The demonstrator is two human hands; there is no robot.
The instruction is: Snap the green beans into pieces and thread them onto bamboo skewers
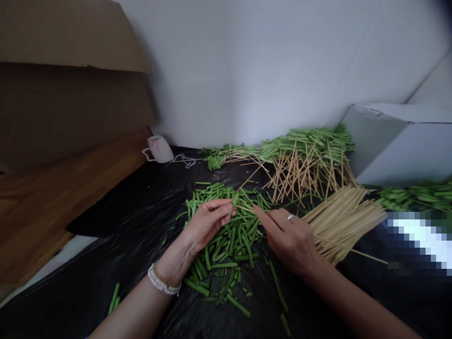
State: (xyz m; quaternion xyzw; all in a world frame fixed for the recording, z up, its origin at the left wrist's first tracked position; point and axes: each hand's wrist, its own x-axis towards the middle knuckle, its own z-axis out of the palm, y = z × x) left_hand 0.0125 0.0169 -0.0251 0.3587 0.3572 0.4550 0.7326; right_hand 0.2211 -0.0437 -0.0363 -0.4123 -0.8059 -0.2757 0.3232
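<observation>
My left hand [208, 223] pinches a short green bean piece [235, 200] over a pile of cut green beans [229, 240]. My right hand [291, 238] is closed on a thin wooden skewer [244, 208], whose tip meets the bean piece at my left fingertips. The skewer's back end sticks out behind my right hand, to the right. A bundle of bare skewers [348, 221] lies just right of that hand. Beyond both hands is a heap of skewered beans [307, 141], with the sticks pointing towards me.
Black plastic sheeting [141, 202] covers the work surface. A white mug [160, 149] stands at the back left beside a tangled white cord [185, 161]. A large cardboard box [70, 99] fills the left side. At the right are a white box [384, 141] and more green beans [420, 197].
</observation>
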